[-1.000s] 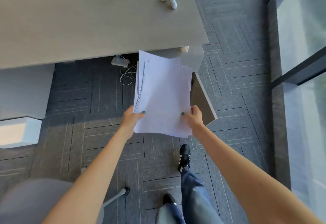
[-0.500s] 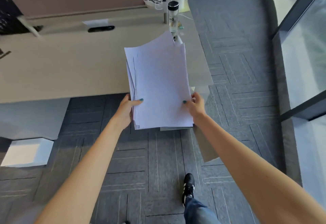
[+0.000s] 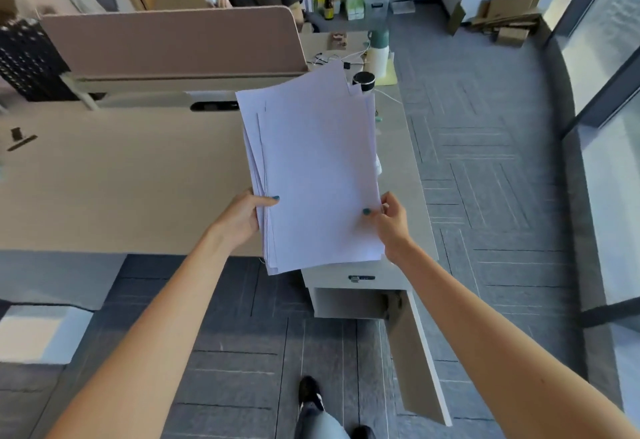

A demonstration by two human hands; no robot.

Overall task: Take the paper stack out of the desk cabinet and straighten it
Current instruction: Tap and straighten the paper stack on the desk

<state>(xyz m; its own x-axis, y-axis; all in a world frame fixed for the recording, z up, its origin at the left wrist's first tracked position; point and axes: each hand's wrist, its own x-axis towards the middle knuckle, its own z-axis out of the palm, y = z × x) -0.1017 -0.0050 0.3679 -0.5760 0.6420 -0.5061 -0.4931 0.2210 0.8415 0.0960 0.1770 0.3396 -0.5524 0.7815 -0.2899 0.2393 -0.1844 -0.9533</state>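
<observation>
A white paper stack (image 3: 315, 168) hangs in the air above the right part of the desk (image 3: 121, 179), its sheets fanned and uneven along the left and top edges. My left hand (image 3: 244, 217) grips the stack's lower left edge, thumb on top. My right hand (image 3: 389, 219) grips the lower right edge the same way. Below the stack is the desk cabinet (image 3: 349, 295), with its door (image 3: 417, 359) swung open toward me. The cabinet's inside is mostly hidden.
A bottle with a black cap (image 3: 363, 80), a green-topped flask (image 3: 377, 52) and cables stand at the desk's far right. A divider panel (image 3: 173, 40) runs along the back, with a person seated behind it. A white box (image 3: 41, 333) lies on the carpet at left. Glass walls stand at right.
Both hands have lifted the paper stack from floor level beside the cabinet up over the desk's edge. The view has tilted upward, showing the far side of the desk.
</observation>
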